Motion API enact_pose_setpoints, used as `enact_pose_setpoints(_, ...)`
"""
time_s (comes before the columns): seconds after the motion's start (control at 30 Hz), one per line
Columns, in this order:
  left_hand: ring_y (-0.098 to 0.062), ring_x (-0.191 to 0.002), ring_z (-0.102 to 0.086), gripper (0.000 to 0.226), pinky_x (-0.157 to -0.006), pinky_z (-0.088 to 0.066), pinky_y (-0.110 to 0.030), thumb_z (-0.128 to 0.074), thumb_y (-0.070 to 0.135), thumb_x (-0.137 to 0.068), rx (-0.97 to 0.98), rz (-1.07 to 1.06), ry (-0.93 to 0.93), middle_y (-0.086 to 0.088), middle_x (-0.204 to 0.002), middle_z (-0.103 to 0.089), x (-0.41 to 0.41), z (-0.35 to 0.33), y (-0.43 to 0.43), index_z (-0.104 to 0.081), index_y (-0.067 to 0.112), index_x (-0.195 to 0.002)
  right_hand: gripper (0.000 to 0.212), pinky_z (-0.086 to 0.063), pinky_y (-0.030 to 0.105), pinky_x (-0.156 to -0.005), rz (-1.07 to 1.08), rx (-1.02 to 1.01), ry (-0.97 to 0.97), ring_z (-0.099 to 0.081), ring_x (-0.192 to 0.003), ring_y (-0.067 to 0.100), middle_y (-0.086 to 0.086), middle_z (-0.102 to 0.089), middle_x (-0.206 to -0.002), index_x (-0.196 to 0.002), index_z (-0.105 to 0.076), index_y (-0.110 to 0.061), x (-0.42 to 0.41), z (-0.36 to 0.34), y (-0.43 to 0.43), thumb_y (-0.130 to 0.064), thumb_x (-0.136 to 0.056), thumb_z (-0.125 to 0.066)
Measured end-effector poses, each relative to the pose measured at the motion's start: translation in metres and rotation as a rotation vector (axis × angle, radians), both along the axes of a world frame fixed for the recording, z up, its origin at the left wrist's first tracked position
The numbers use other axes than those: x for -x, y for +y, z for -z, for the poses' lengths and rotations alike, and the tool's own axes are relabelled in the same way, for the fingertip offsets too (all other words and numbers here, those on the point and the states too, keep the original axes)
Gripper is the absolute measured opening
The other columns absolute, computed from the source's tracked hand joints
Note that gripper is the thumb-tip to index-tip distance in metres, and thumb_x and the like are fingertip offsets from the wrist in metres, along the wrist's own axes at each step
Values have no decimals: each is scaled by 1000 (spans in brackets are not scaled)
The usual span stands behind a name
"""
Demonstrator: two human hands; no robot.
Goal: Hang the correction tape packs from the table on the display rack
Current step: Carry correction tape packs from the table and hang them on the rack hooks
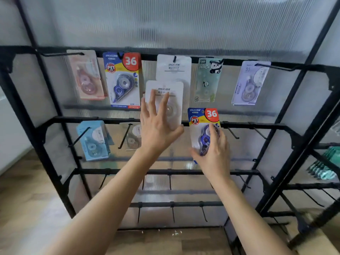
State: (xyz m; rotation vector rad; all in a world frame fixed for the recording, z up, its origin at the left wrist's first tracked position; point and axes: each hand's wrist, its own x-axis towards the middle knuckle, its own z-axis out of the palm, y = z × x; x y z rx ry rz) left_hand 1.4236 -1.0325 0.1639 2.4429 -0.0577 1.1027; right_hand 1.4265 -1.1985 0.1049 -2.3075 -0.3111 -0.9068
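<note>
My left hand holds a white correction tape pack upright in front of the black display rack, just below a matching white pack that hangs on a top-row hook. My right hand grips a blue and yellow pack marked 36 by its lower half, near the second bar. The same kind of blue pack hangs on the top row.
Pink, panda green and lilac packs hang on the top row. A light blue pack and a clear one hang on the second row. Lower hooks are bare. A second rack with green packs stands at the right.
</note>
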Motion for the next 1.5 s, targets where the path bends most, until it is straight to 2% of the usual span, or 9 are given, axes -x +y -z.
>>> enact_pose_setpoints(0.1, -41, -144, 2, 91, -116, -6, -53, -56, 51, -72, -27, 18, -24, -13, -158, -5, -23, -23, 1, -20, 23, -150, 92, -41, 55, -94, 8, -5, -14, -43, -123, 43, 24, -41, -137, -143, -37, -7, -13, -9, 3, -29, -66, -84)
enact_pose_setpoints(0.23, -41, -144, 3, 93, -115, -7, -52, -45, 61, -67, -33, 21, -27, -11, -159, -3, -50, -42, 3, -20, 27, -150, 91, -46, 56, -91, 23, -5, -52, -46, -119, 46, 27, -43, -134, -140, -39, -5, -32, -19, 5, -27, -64, -85)
enact_pose_setpoints(0.33, -40, -144, 7, 90, -115, -7, -53, -60, 52, -73, -2, 60, -28, -10, -159, 0, -60, -44, 0, -20, 26, -150, 92, -46, 57, -92, 24, -17, -50, -45, -120, 47, 27, -42, -135, -140, -39, -6, -40, -20, 6, -26, -64, -85)
enact_pose_setpoints(0.6, -43, -144, -5, 87, -115, 5, -37, -54, 53, -72, -19, 70, -238, -16, -157, -10, -64, -34, -2, -29, 19, -148, 93, -41, 58, -97, 29, -36, -47, -40, -126, 46, 26, -37, -140, -144, -35, -8, -51, -20, 8, -28, -67, -84)
enact_pose_setpoints(0.7, -45, -143, -4, 87, -115, -5, -48, -47, 58, -72, -60, 36, -195, -16, -158, -9, -68, -42, -2, -27, 22, -149, 93, -43, 59, -95, 30, -35, -48, -41, -126, 46, 27, -37, -141, -144, -35, -9, -53, -19, 11, -30, -68, -83)
enact_pose_setpoints(0.83, -44, -143, 2, 92, -114, -6, -51, -38, 63, -67, -52, 28, -99, -12, -159, -3, -69, -51, -2, -23, 26, -150, 94, -46, 59, -91, 28, -37, -75, -44, -122, 46, 27, -39, -138, -141, -29, -18, -54, -18, 10, -30, -66, -84)
enact_pose_setpoints(0.97, -40, -144, 7, 91, -114, -10, -52, -63, 48, -75, -57, 15, -33, -7, -160, 3, -67, -54, -6, -16, 30, -151, 92, -46, 59, -92, 29, -35, -78, -45, -121, 47, 27, -40, -137, -141, -36, -10, -53, -19, 7, -30, -66, -85)
enact_pose_setpoints(1.33, -47, -142, 4, 97, -115, -1, -53, -70, 47, -79, -39, -43, -72, -18, -158, -5, -79, -32, -13, -7, 24, -149, 91, -43, 56, -92, 20, -33, -53, -45, -120, 46, 27, -41, -137, -140, -40, -6, -41, -17, 4, -30, -65, -85)
enact_pose_setpoints(1.5, -41, -143, 13, 91, -115, 6, -48, -65, 44, -85, -20, -2, -13, -13, -159, 3, -62, -25, -19, -1, 27, -147, 93, -44, 56, -94, 17, -27, -54, -43, -124, 44, 26, -38, -140, -142, -37, -7, -33, -12, -5, -32, -66, -85)
